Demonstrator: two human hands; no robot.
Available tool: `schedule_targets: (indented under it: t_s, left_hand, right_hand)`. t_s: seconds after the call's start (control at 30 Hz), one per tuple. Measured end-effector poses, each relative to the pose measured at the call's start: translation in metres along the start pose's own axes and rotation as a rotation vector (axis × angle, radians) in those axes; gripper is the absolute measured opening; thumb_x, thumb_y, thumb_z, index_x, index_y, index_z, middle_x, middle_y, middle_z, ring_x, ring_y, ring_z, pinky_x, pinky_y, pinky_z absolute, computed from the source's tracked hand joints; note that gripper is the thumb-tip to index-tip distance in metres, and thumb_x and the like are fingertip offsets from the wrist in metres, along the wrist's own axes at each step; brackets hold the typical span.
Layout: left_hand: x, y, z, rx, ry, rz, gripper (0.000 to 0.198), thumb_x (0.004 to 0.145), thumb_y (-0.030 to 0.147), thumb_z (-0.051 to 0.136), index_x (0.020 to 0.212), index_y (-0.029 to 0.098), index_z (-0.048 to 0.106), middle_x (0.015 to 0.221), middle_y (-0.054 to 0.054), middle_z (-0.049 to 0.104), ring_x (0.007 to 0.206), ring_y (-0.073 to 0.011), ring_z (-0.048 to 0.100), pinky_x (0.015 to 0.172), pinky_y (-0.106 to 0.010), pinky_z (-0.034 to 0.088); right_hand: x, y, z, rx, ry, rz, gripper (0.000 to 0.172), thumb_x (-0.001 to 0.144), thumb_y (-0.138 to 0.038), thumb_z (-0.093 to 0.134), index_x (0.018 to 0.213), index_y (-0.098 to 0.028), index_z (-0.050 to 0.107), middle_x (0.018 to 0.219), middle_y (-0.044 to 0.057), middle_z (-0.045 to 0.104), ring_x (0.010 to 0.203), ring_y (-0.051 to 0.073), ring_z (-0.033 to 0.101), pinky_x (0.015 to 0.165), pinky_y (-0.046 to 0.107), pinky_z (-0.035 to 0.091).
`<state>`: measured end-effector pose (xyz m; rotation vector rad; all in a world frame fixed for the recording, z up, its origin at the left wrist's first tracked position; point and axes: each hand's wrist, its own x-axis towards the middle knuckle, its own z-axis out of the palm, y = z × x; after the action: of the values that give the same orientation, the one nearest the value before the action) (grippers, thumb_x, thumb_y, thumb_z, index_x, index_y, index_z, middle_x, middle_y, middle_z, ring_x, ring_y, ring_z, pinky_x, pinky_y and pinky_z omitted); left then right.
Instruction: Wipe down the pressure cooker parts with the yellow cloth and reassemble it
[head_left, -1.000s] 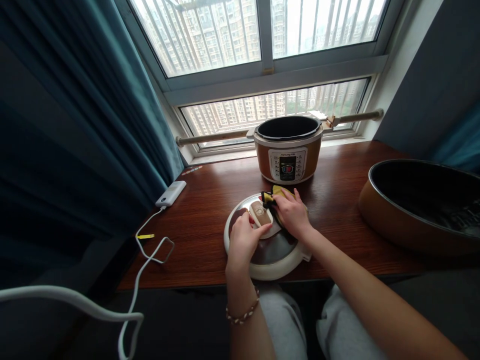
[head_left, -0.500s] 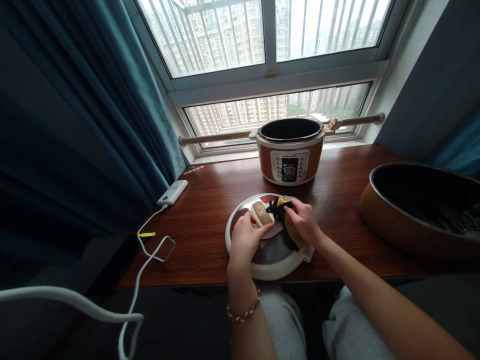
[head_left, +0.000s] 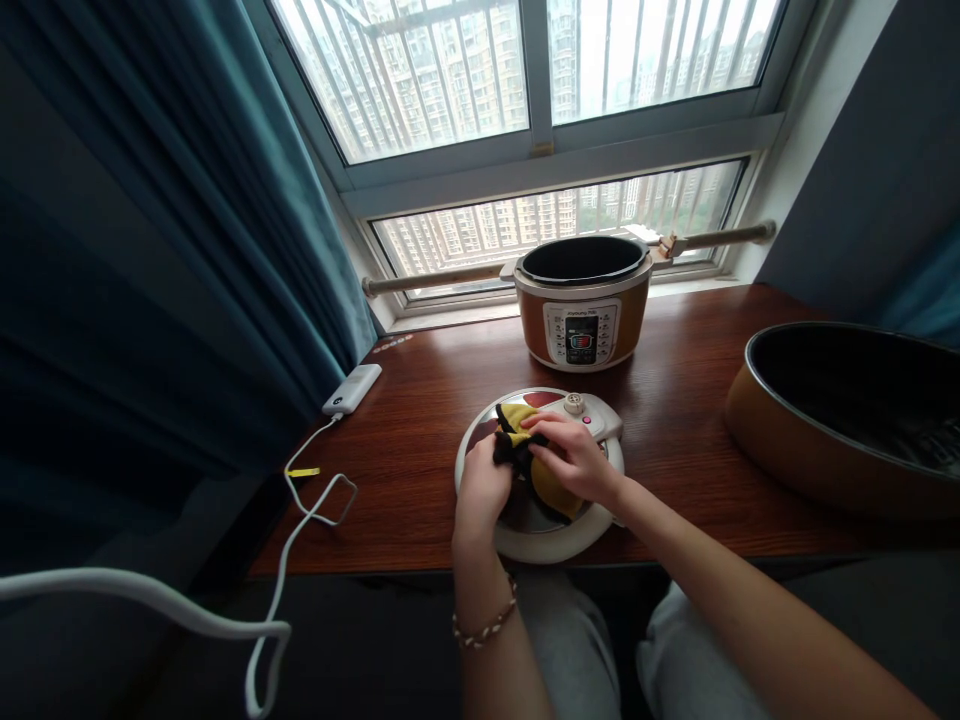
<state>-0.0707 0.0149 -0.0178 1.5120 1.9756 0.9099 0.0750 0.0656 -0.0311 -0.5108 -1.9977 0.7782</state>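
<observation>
While the round lid is lying near the front edge of a glossy red-brown table, presumably for steady support within easy reach, the right hand is pinching a yellow-and-black cloth over the lid's middle; the left hand is resting against the cloth, fingertips hidden, so its grip cannot be told. Behind, a lidless cooker is standing beside the window, probably set back for working room, with an open brown vessel occupying the right side and a white device lying at left near a blue curtain.
</observation>
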Motion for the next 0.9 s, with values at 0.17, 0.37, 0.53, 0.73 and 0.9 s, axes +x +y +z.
schedule_targets:
  t_s: [0.17, 0.37, 0.53, 0.73, 0.9]
  left_hand:
    - [0.005, -0.008, -0.001, 0.131, 0.051, -0.165, 0.020, 0.080, 0.019, 0.045, 0.079, 0.014, 0.064, 0.078, -0.010, 0.068, 0.074, -0.0199, 0.061, 0.063, -0.027, 0.041]
    - [0.005, -0.007, -0.001, 0.152, 0.071, -0.175, 0.025, 0.083, 0.028, 0.042, 0.078, 0.016, 0.064, 0.079, -0.009, 0.067, 0.072, -0.0182, 0.059, 0.062, -0.026, 0.038]
    - [0.004, 0.000, 0.001, 0.166, 0.053, -0.117, 0.029, 0.085, 0.032, 0.040, 0.073, 0.017, 0.063, 0.076, -0.008, 0.067, 0.072, -0.0185, 0.059, 0.061, -0.026, 0.037]
    - [0.004, 0.002, 0.004, 0.121, 0.055, -0.092, 0.024, 0.082, 0.022, 0.042, 0.079, 0.016, 0.065, 0.079, -0.009, 0.068, 0.073, -0.0183, 0.061, 0.062, -0.024, 0.039]
    - [0.005, 0.001, 0.002, 0.125, 0.047, -0.140, 0.026, 0.076, 0.011, 0.042, 0.088, 0.015, 0.065, 0.080, -0.009, 0.069, 0.071, -0.0184, 0.062, 0.062, -0.023, 0.041]
  right_hand:
    - [-0.008, -0.008, -0.013, 0.030, -0.036, 0.057, 0.014, 0.076, -0.022, 0.051, 0.067, -0.016, 0.059, 0.066, 0.002, 0.057, 0.061, 0.013, 0.050, 0.061, 0.025, 0.040]
    - [-0.014, -0.007, -0.031, 0.270, 0.168, 0.357, 0.025, 0.076, -0.030, 0.051, 0.055, -0.016, 0.049, 0.049, -0.004, 0.039, 0.046, 0.008, 0.035, 0.045, 0.022, 0.027]
    - [-0.010, 0.000, -0.035, 0.298, 0.832, 0.406, 0.028, 0.083, -0.041, 0.047, 0.065, -0.019, 0.044, 0.057, -0.005, 0.041, 0.051, 0.008, 0.036, 0.046, 0.019, 0.031]
    - [0.002, 0.009, 0.001, -0.003, 0.194, 0.112, 0.025, 0.087, -0.031, 0.045, 0.105, -0.022, 0.059, 0.104, 0.005, 0.062, 0.107, 0.019, 0.053, 0.095, 0.036, 0.040]
    - [0.004, 0.015, 0.019, -0.269, 0.010, 0.093, 0.033, 0.084, -0.028, 0.049, 0.116, -0.022, 0.057, 0.128, 0.006, 0.053, 0.127, 0.022, 0.037, 0.106, 0.041, 0.030]
